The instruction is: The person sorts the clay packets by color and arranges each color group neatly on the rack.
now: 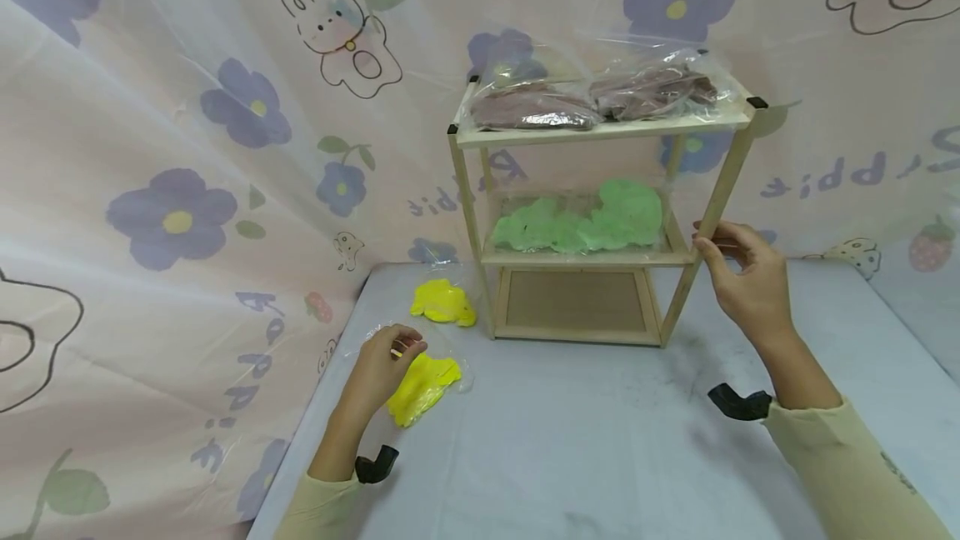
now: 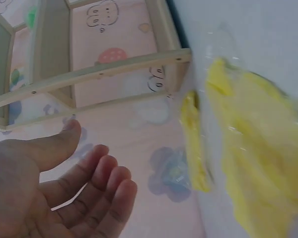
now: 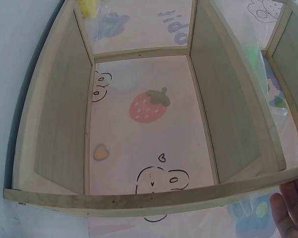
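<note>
A small wooden shelf (image 1: 463, 198) with three levels stands at the back of the table. At its right side my right hand (image 1: 753, 286) holds the upright post at middle-shelf height, thumb in front and fingers partly hidden behind. My left hand (image 1: 381, 369) hovers over the near yellow packet (image 1: 423, 394) with loosely bent fingers and holds nothing; the left wrist view shows its fingers (image 2: 121, 198) apart from everything. Farther back lies another yellow packet (image 1: 442, 303) in clear plastic, left of the shelf. Green packets (image 1: 622, 215) rest on the middle level.
Brownish packets (image 1: 536, 109) in clear bags lie on the top level. The bottom level (image 1: 577, 302) is a bare framed panel. A white cloth covers the table (image 1: 562, 432), and a patterned curtain (image 1: 187, 307) hangs behind and to the left.
</note>
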Demonstrator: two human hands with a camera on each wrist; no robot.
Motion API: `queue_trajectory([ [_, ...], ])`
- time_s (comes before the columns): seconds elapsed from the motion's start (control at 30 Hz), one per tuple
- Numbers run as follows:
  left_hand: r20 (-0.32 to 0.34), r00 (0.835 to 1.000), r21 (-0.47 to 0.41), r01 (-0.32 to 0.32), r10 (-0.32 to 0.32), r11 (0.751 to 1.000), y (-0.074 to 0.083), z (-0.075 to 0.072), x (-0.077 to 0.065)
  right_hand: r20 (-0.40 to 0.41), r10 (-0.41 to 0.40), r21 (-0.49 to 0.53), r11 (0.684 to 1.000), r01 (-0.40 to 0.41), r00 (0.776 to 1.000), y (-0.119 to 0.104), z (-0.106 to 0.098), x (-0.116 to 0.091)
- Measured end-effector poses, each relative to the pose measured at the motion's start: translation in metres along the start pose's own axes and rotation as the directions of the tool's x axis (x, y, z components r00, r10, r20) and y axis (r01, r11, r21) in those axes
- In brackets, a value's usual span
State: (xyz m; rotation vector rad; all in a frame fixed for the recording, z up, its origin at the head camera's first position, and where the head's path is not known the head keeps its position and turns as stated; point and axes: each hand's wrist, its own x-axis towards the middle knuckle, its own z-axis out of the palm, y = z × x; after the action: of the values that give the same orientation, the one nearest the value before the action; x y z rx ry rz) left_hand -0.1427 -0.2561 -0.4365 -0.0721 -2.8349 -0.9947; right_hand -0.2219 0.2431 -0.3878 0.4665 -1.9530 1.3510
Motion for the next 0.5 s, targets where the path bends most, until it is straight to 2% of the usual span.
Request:
queue_trajectory([
  [0.2, -0.005, 0.996, 0.061, 0.094, -0.094, 0.994, -0.014, 0.001, -0.021, -0.003, -0.009, 0.007, 1.000, 0.009, 1.000, 0.000, 0.000, 0.000],
  [0.33, 0.011, 0.986, 0.109, 0.162, -0.164, 0.981, -0.019, 0.001, -0.033, -0.014, -0.017, 0.019, 1.000, 0.018, 1.000, 0.001, 0.000, 0.000],
  [0.5, 0.038, 0.973, 0.172, 0.217, -0.226, 0.961, -0.025, 0.005, -0.044, -0.014, -0.013, 0.031, 0.999, 0.014, 1.000, 0.003, 0.000, 0.000],
])
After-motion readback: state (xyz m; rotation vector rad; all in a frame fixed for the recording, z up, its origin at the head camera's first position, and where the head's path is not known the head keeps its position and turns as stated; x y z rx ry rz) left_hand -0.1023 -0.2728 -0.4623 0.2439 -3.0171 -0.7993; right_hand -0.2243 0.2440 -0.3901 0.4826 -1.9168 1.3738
